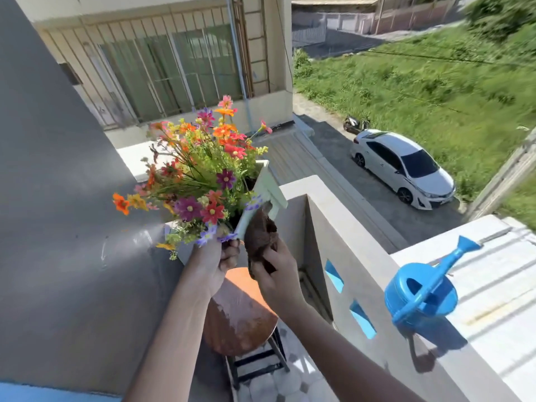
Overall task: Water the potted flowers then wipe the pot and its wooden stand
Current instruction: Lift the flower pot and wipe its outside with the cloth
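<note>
A pale green pot point(268, 187) full of mixed orange, red, purple and yellow flowers point(200, 172) is lifted and tilted above the round wooden stand point(240, 311). My left hand point(216, 262) grips the pot from below at its near corner. My right hand point(275, 277) clutches a brown cloth point(259, 239) pressed against the pot's right side. The stand's top looks wet and has black legs underneath.
A blue watering can point(426, 288) sits on the white balcony ledge point(362, 256) to the right. A grey wall point(58, 227) stands close on the left. Far below are a white car point(403, 166), a road and grass.
</note>
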Tool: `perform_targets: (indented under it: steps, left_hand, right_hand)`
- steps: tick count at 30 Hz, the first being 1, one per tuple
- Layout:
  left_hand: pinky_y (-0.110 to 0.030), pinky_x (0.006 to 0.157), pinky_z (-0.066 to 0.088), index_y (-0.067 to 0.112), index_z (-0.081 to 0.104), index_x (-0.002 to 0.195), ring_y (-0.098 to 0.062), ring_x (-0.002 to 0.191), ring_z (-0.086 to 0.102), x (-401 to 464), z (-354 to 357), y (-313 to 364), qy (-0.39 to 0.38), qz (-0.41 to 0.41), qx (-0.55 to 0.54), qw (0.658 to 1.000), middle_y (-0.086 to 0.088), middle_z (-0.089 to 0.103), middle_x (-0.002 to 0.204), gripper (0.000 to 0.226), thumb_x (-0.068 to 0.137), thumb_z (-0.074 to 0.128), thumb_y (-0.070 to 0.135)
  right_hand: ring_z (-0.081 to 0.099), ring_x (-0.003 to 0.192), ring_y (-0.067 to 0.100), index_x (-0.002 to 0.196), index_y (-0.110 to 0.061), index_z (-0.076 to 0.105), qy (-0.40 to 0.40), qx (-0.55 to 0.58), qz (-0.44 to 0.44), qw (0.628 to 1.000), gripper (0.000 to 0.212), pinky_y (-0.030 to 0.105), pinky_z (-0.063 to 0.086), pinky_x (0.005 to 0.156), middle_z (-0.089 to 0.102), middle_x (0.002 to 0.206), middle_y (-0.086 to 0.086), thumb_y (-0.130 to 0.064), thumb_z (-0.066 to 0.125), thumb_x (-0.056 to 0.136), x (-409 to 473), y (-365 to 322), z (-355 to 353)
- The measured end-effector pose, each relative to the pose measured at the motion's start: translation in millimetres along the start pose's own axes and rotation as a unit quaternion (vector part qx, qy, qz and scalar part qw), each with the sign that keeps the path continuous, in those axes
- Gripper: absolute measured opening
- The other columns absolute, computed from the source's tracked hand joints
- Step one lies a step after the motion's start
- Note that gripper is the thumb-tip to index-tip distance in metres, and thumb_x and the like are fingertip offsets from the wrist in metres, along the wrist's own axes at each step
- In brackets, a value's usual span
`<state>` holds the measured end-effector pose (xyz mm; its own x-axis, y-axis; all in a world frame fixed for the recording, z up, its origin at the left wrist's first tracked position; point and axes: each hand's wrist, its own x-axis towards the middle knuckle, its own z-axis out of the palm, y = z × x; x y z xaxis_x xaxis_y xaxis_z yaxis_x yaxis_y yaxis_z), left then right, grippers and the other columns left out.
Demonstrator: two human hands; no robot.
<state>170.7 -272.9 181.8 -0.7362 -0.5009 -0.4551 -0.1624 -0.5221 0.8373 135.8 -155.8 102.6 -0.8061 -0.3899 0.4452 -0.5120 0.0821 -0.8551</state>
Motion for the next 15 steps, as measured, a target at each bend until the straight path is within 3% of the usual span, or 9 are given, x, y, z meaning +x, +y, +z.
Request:
perform_targets:
  steps: [4, 6, 8, 9, 12, 15]
  left_hand:
    - [-0.014, 0.027, 0.019, 0.015, 0.043, 0.075, -0.003, 0.031, 0.025, -4, 2, 0, -0.028, -0.008, 0.019, 0.999, -0.002, 0.038, 0.061, 0.026, 0.100, 0.034, 0.011]
    - [-0.014, 0.027, 0.018, 0.015, 0.043, 0.072, -0.002, 0.031, 0.025, -6, 0, -1, -0.058, -0.010, 0.006, 0.998, -0.001, 0.037, 0.062, 0.028, 0.099, 0.034, 0.010]
    - [-0.013, 0.027, 0.017, 0.016, 0.045, 0.072, -0.001, 0.032, 0.025, -10, -2, -3, -0.082, -0.012, 0.013, 0.996, 0.001, 0.036, 0.061, 0.029, 0.098, 0.035, 0.011]
    - [-0.013, 0.028, 0.016, 0.016, 0.046, 0.072, -0.001, 0.032, 0.024, -12, -4, -4, -0.088, -0.016, 0.014, 0.996, 0.001, 0.037, 0.060, 0.029, 0.098, 0.035, 0.011]
    - [-0.015, 0.029, 0.013, 0.016, 0.045, 0.063, -0.001, 0.032, 0.023, -13, -8, -3, -0.089, -0.017, -0.018, 0.996, 0.001, 0.038, 0.057, 0.037, 0.098, 0.034, 0.009]
    - [-0.014, 0.028, 0.012, 0.015, 0.048, 0.065, -0.001, 0.031, 0.024, -11, -9, 3, -0.089, -0.019, -0.044, 0.995, 0.002, 0.036, 0.057, 0.032, 0.094, 0.036, 0.008]
  right_hand:
    - [0.046, 0.079, 0.026, 0.075, -0.003, 0.060, 0.025, 0.000, 0.013, 1.000, 0.009, 0.031, 0.038, 0.066, 0.055, 0.089, 0.005, -0.003, 0.054, 0.081, 26, -14, -4]
    - [0.050, 0.097, 0.024, 0.096, 0.003, 0.067, 0.041, 0.003, 0.040, 0.998, 0.017, 0.034, 0.045, 0.090, 0.060, 0.112, 0.008, -0.006, 0.054, 0.087, 53, -13, -15]
    - [0.050, 0.106, 0.014, 0.103, 0.002, 0.067, 0.089, -0.019, 0.024, 0.996, 0.024, 0.019, 0.038, 0.103, 0.058, 0.122, 0.015, -0.006, 0.054, 0.086, 76, -3, -26]
    - [0.049, 0.109, 0.013, 0.106, 0.001, 0.068, 0.106, -0.030, 0.024, 0.994, 0.027, 0.014, 0.035, 0.104, 0.056, 0.124, 0.017, -0.007, 0.053, 0.085, 84, 5, -30]
    - [0.054, 0.108, 0.024, 0.105, -0.005, 0.068, 0.129, -0.020, 0.059, 0.990, 0.029, 0.028, 0.043, 0.100, 0.056, 0.121, 0.017, -0.016, 0.050, 0.085, 82, 25, -34]
    - [0.055, 0.103, 0.020, 0.101, -0.006, 0.069, 0.098, -0.003, 0.071, 0.993, 0.026, 0.026, 0.044, 0.094, 0.060, 0.115, 0.013, -0.011, 0.053, 0.081, 58, 33, -25]
